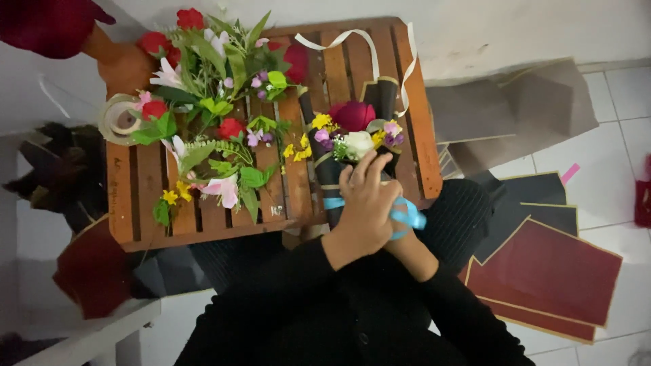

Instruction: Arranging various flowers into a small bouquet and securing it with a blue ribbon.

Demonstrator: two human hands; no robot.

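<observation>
Basically left hand (pixel 366 203) is clamped around the small black-wrapped bouquet (pixel 352 139) at the near edge of the slatted wooden table (pixel 142 196), steadying it, while right hand (pixel 401 234), mostly hidden underneath, pinches the light-blue ribbon (pixel 409 217) at its stem, loose flowers (pixel 210 115) piled apart left.

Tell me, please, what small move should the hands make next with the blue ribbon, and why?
Probably pull the blue ribbon snug and knot it. It already circles the stem of the small bouquet in black wrap, and a loop of it sticks out loose beside the left hand, which grips the stem. The right hand is mostly hidden beneath, so who holds the ends is unclear.
</observation>
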